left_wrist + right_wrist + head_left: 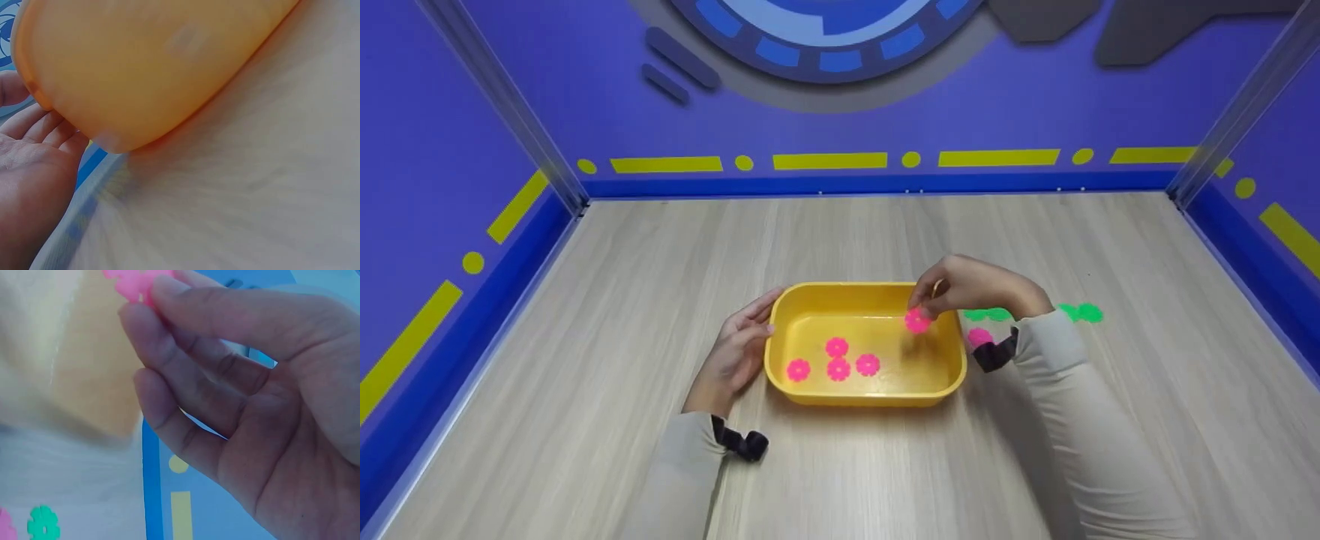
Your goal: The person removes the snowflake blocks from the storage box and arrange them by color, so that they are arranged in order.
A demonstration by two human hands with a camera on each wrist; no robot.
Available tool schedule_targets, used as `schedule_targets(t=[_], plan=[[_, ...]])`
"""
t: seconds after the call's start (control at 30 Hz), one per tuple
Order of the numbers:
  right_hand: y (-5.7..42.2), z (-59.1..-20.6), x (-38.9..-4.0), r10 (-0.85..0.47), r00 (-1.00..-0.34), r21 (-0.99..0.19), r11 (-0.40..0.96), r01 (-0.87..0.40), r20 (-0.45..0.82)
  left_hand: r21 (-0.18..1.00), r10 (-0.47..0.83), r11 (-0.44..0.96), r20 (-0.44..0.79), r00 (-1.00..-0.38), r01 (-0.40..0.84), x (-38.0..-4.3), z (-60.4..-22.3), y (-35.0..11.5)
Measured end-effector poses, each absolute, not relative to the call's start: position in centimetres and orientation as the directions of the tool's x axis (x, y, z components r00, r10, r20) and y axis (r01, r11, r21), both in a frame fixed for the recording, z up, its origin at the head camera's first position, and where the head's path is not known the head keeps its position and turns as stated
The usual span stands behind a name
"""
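My right hand [975, 286] pinches a pink flower-shaped plastic piece [917, 321] between thumb and fingers, over the right part of a yellow plastic bin [864, 400]. The right wrist view shows this pink piece [130, 282] at the thumb tip. At the bin's left end, my left hand [737, 349] holds the wall, its thumb at the rim and its fingers along the outside. Several pink flower pieces [838, 369] lie flat on the bin's floor, towards its left side. From the left wrist, the bin's outer wall [140, 73] fills the upper part of the view.
Right of the bin, green flower pieces [988, 314] and a pink one [979, 337] lie on the wooden table [660, 247], partly hidden by the right wrist. More green pieces [1085, 313] lie beyond that wrist. Purple-blue panels [840, 135] wall the table's back and sides.
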State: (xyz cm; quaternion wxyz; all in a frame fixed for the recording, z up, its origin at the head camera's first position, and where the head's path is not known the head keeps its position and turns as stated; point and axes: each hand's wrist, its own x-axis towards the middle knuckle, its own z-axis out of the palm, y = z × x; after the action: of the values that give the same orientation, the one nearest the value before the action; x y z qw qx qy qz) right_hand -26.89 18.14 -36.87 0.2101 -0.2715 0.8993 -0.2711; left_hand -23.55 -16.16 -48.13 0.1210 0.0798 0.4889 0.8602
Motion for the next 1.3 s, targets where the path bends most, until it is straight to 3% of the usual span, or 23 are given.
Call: schedule_targets(t=[0.33,1.3], plan=[[21.7,-37.3,-26.8,-0.585,-0.791,-0.647,0.676,-0.353,-0.180,0.852,0.289,-0.506,0.024,-0.957,-0.132,-23.5,-48.1,-16.2],[28.1,-39.5,-26.3,-0.467,-0.848,-0.665,0.720,-0.198,-0.252,0.856,0.294,-0.501,0.033,-0.955,-0.125,-23.4,-48.1,-16.2]])
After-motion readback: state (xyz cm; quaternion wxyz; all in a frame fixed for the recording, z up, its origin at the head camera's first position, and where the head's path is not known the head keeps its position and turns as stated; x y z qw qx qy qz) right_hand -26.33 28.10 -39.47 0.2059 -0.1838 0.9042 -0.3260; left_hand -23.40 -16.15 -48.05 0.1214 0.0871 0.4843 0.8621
